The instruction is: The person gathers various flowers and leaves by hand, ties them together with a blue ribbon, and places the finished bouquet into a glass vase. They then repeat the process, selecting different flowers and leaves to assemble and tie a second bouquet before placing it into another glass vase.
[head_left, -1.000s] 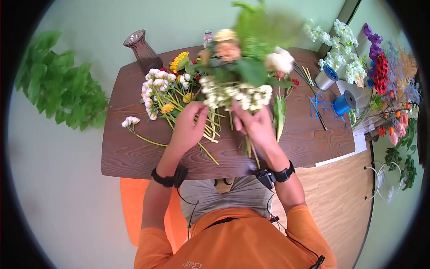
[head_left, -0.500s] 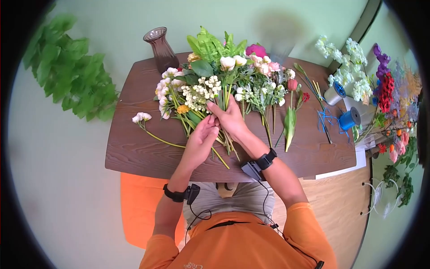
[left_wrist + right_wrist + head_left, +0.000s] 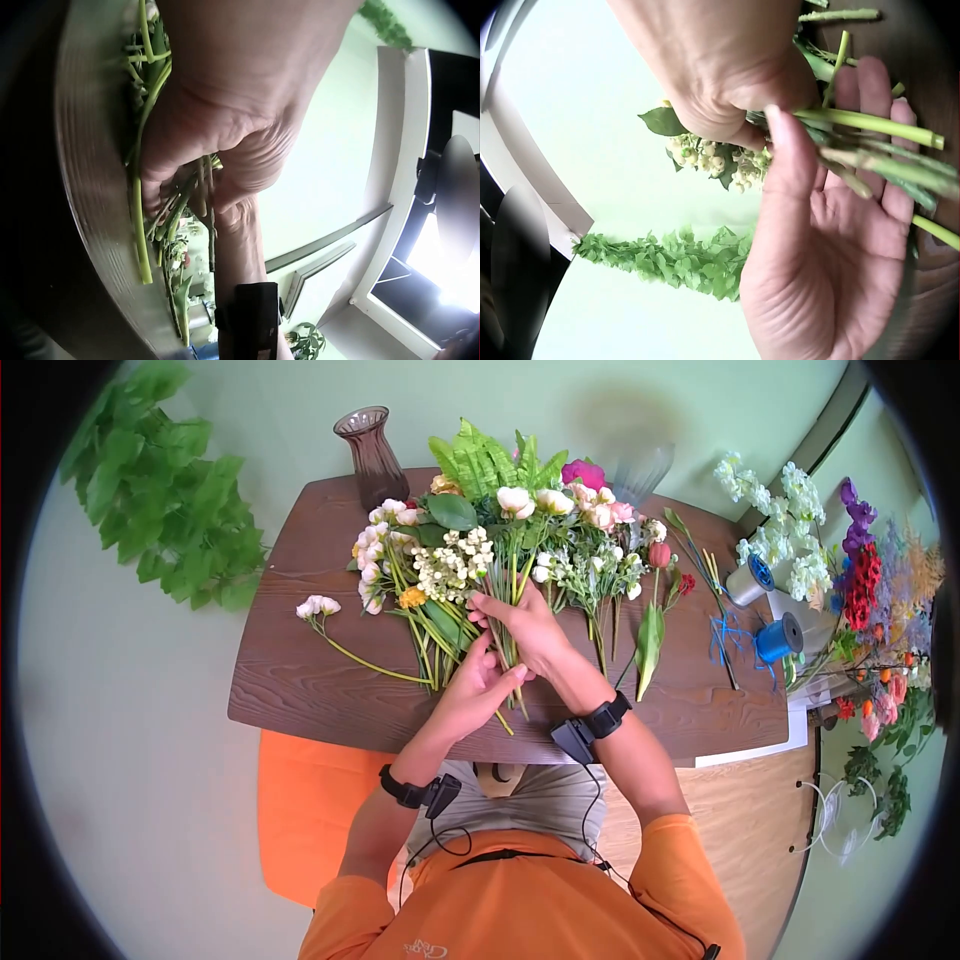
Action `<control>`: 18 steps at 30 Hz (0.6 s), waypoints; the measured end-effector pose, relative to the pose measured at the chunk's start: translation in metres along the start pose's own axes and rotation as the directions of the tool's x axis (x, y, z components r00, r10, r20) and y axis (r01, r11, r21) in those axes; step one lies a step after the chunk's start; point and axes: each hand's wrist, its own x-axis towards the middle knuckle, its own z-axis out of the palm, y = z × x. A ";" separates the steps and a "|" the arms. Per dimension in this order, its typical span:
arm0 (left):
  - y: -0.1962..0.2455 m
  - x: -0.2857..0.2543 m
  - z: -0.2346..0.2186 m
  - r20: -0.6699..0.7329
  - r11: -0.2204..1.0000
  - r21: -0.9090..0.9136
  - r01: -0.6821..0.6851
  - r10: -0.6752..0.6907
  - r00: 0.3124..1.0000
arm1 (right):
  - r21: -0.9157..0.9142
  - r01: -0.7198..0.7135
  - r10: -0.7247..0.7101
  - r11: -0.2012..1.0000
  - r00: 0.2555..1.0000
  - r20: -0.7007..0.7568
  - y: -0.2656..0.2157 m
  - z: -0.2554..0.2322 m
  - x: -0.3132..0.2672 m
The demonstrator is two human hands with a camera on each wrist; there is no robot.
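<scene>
My right hand point(image 3: 528, 628) grips the stems of a mixed bouquet low over the table. Its top shows a light green fern point(image 3: 480, 468), white blooms point(image 3: 516, 502), a dark round leaf point(image 3: 452, 511) and cream berry sprigs point(image 3: 455, 565). Just below, my left hand point(image 3: 472, 688) is at the lower stems. In the right wrist view, that left hand point(image 3: 832, 262) has its palm up and fingers fairly straight behind the stem ends point(image 3: 877, 129), thumb raised in front. Loose yellow-green stems lie under the bouquet at the left.
White flowers point(image 3: 370, 555) lie left of the bouquet, with one separate white stem point(image 3: 375, 668). Pink and white flowers point(image 3: 600, 565) and a red tulip point(image 3: 658, 555) lie right. A brown glass vase point(image 3: 370, 460) stands at the back left, blue ribbon spools point(image 3: 778, 638) at the right.
The bouquet came down from a raised position to the table. My right hand regripped its stems, and my left hand moved from the left-hand stems to below the right, its fingers now spreading behind the stem ends.
</scene>
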 end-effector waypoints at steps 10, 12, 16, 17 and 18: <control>-0.002 0.003 -0.004 0.011 0.989 0.056 0.140 -0.141 0.990 | -0.545 0.189 -0.099 0.817 0.977 0.191 -0.012 -0.044 -0.005; -0.004 0.003 -0.001 0.002 0.993 0.012 0.116 -0.116 0.993 | -0.610 0.207 -0.138 0.765 0.978 0.159 -0.004 -0.054 -0.002; -0.011 0.007 0.004 -0.079 0.997 0.062 -0.040 0.045 0.996 | -0.576 0.194 -0.215 0.794 0.976 0.032 -0.011 -0.052 -0.004; -0.010 0.007 0.006 -0.100 0.995 0.090 -0.051 0.060 0.993 | -0.609 0.213 -0.255 0.764 0.967 0.018 -0.020 -0.046 -0.009; -0.011 0.008 0.006 -0.098 0.995 0.090 -0.051 0.060 0.993 | -0.608 0.213 -0.256 0.765 0.967 0.017 -0.026 -0.042 -0.012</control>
